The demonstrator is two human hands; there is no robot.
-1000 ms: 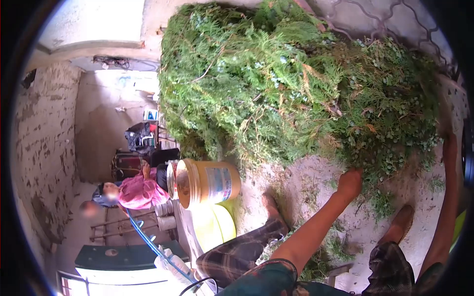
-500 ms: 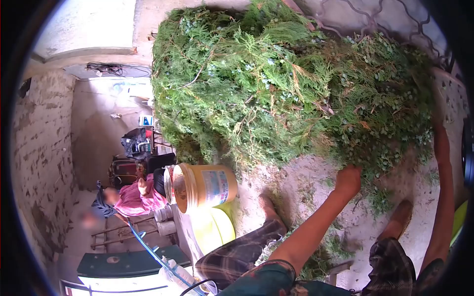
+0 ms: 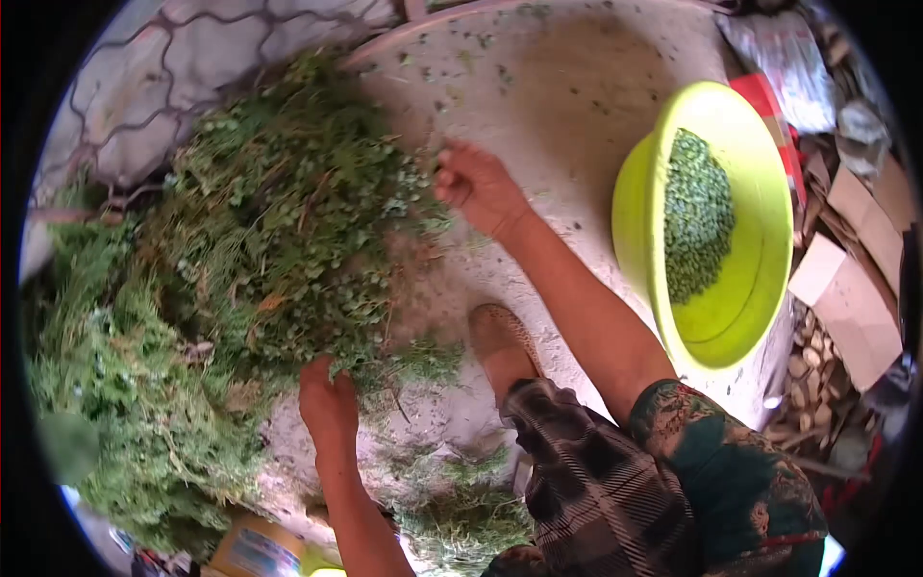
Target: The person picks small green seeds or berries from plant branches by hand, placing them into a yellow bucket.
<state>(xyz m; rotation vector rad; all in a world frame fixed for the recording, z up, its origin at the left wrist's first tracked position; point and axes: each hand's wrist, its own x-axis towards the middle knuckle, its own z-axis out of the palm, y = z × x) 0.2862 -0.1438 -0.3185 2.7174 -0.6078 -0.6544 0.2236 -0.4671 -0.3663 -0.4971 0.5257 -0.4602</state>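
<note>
A heap of evergreen branches (image 3: 279,221) with small blue-green cones lies before me on the floor. My left hand (image 3: 329,409) is closed at the heap's near edge, gripping an evergreen branch whose held part is hidden by the fingers and foliage. At the heap's right side, my right hand (image 3: 478,189) has its fingers curled together close to the cone-bearing tips. Whatever is between those fingers is too small to make out. A yellow-green basin (image 3: 630,216), to the right of my right arm, holds a mass of small green cones (image 3: 694,216).
Cardboard pieces (image 3: 851,298) and wood chunks (image 3: 812,385) lie at the far right, by a plastic bag (image 3: 784,67). Metal grille work (image 3: 163,67) borders the heap at upper left. Loose sprigs (image 3: 461,510) lie near my feet. A yellow bucket (image 3: 255,553) shows at the bottom.
My view has swung right, bringing the basin into full sight and taking the seated person out. My right hand, partly hidden by foliage before, now shows beside the heap. My left hand remains at the branches.
</note>
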